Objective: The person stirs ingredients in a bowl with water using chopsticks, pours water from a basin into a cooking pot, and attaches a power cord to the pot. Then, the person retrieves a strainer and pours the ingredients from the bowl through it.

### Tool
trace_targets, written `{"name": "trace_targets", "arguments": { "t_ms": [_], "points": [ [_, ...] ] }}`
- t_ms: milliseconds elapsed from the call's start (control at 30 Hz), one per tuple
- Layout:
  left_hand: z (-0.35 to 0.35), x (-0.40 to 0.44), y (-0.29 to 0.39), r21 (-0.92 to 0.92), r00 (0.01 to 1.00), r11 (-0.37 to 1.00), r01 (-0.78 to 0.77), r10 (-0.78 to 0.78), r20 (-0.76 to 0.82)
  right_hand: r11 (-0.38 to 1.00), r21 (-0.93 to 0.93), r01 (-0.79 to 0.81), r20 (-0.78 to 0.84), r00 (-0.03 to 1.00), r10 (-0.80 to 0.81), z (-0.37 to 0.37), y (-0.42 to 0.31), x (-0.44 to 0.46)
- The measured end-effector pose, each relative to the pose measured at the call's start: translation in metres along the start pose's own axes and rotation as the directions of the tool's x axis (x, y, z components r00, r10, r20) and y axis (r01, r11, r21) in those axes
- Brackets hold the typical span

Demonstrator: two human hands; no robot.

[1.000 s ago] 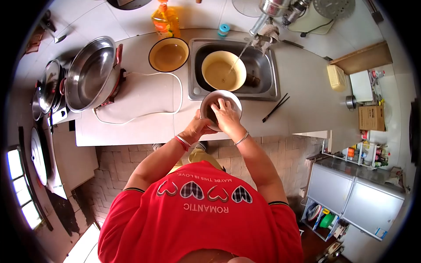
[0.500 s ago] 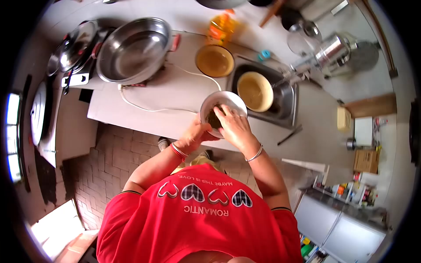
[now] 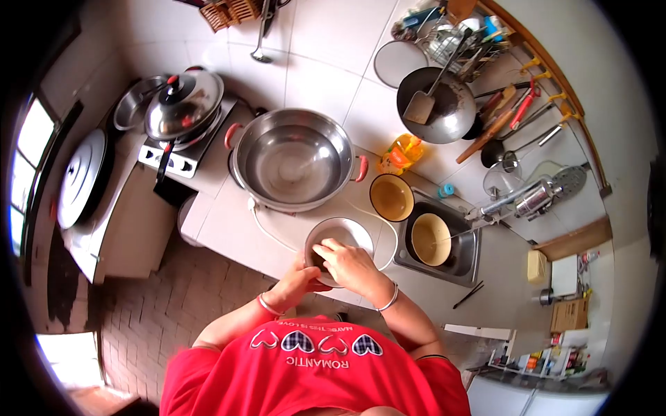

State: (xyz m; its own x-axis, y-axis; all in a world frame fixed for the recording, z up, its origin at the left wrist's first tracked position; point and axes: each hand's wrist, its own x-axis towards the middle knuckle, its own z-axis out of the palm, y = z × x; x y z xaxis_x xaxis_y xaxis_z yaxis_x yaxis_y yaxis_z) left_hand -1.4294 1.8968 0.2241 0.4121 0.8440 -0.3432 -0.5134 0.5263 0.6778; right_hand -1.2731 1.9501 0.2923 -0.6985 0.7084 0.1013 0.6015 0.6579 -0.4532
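Note:
A white bowl (image 3: 352, 232) with dark contents is held over the front edge of the counter. My left hand (image 3: 297, 283) grips its near left rim from outside. My right hand (image 3: 347, 265) reaches into the bowl with its fingers bent down over the contents; the fingertips are hidden, so what they hold cannot be made out. Beyond the bowl stands a wide steel pot (image 3: 293, 161) with red handles. To the right are a yellow basin (image 3: 392, 197) and, in the sink (image 3: 466, 267), a cream basin (image 3: 431, 240) under running water.
A lidded pan (image 3: 182, 111) sits on the stove (image 3: 182, 158) at the left. An orange bottle (image 3: 402, 154) and a blue-capped jar (image 3: 445, 191) stand along the wall. Chopsticks (image 3: 469, 295) lie right of the sink. A white cable (image 3: 267, 236) crosses the counter. A wok (image 3: 444, 111) hangs above.
The view has swung left, toward the steel pot and stove. The bowl, with both hands at it, is now in front of the steel pot instead of the sink.

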Motion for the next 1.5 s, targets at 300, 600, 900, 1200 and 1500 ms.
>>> {"name": "trace_targets", "arguments": {
  "t_ms": [300, 600, 900, 1200, 1500],
  "points": [
    [-0.04, -0.034, 0.083, 0.081, 0.994, 0.993, -0.085, 0.09, -0.056, 0.989, 0.016, 0.147, -0.127, 0.981, -0.144, -0.025, -0.032, 0.092],
    [-0.068, -0.034, 0.1, 0.062, 0.971, 0.976, -0.209, 0.214, -0.106, 0.976, 0.197, -0.097, -0.557, 0.808, 0.193, -0.145, 0.096, 0.183],
    [-0.043, -0.043, 0.108, 0.016, 0.953, 0.963, -0.27, 0.27, -0.134, 0.898, 0.263, -0.353, -0.811, 0.424, 0.404, -0.219, 0.189, 0.324],
    [-0.046, -0.053, 0.098, -0.004, 0.957, 0.973, -0.229, 0.225, -0.184, 0.889, 0.291, -0.354, -0.91, 0.183, 0.372, -0.199, 0.158, 0.335],
    [-0.049, -0.056, 0.085, -0.061, 0.944, 0.966, -0.251, 0.23, -0.236, 0.875, 0.298, -0.383, -0.9, 0.193, 0.391, -0.224, 0.146, 0.309]
  ]
}}
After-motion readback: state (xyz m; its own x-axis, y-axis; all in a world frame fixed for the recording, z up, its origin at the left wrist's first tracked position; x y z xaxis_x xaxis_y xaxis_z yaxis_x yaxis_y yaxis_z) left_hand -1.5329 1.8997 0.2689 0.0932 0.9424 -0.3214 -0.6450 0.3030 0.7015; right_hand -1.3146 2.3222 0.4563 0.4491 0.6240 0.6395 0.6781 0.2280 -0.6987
